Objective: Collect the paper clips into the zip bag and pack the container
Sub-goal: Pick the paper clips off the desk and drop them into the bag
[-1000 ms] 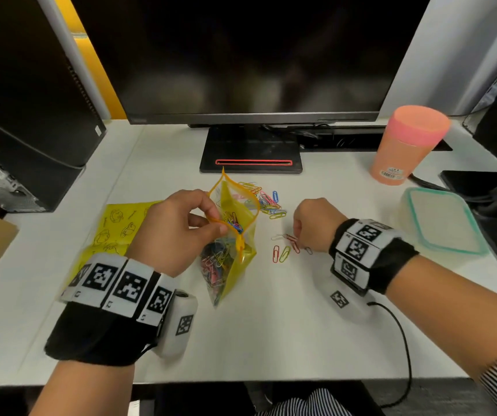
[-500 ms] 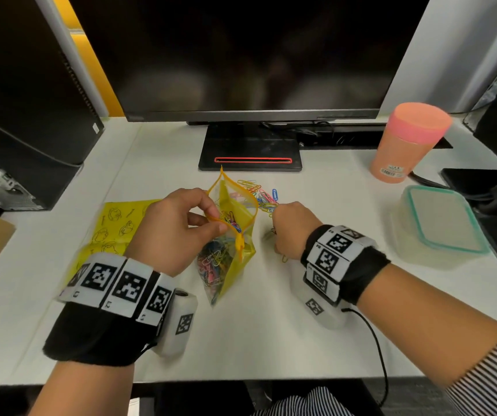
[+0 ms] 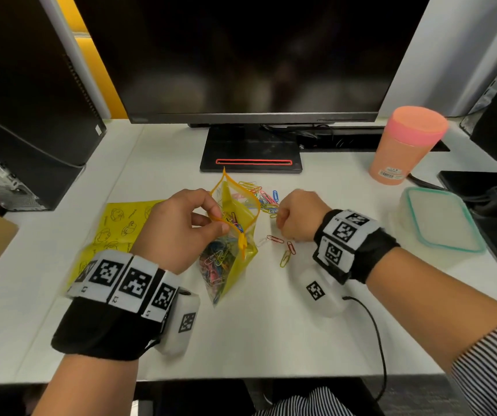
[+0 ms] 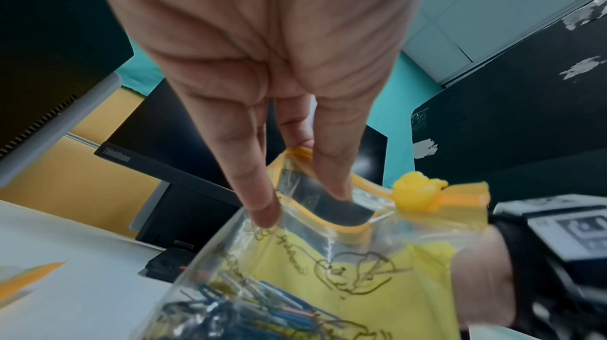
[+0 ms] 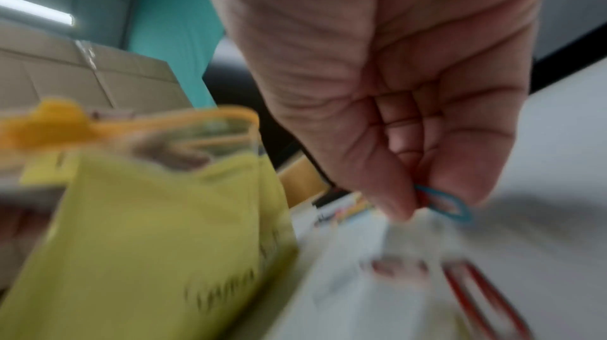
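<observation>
Two hands worked over the white counter [image 3: 271, 325], both close to the yellow zip bag [image 3: 232, 253]. The left hand [image 3: 178, 229] had its grip closed on the bag's orange-edged mouth: thumb and forefinger pinched the near rim, and the left wrist view showed fingers [image 4: 259, 190] hooked over the rim so that the mouth stood open and upright. A yellow slider [image 4: 417, 194] sat at one end of that opening. Inside the bag lay a tangle of coloured paper clips [image 3: 220, 259], bunched toward its lower half.

Just right of the bag, the right hand [image 3: 296, 217] was curled into a loose fist, its grip closed on a blue paper clip [image 5: 443, 203] pinched between thumb and fingertips; something red showed behind it, too blurred to name. Loose paper clips [image 3: 263, 198] lay in a small heap on the counter just behind the bag's mouth, touching or nearly touching the right hand's knuckles, and a few more clips [image 3: 283, 247] lay scattered beside the bag beneath that hand.

Well to the right of the bag stood the clear container [image 3: 439, 220] with its green-rimmed lid on, and behind it a pink tumbler [image 3: 403, 145]. Left of the bag lay a yellow printed sheet [image 3: 115, 226], partly under the left wrist.
</observation>
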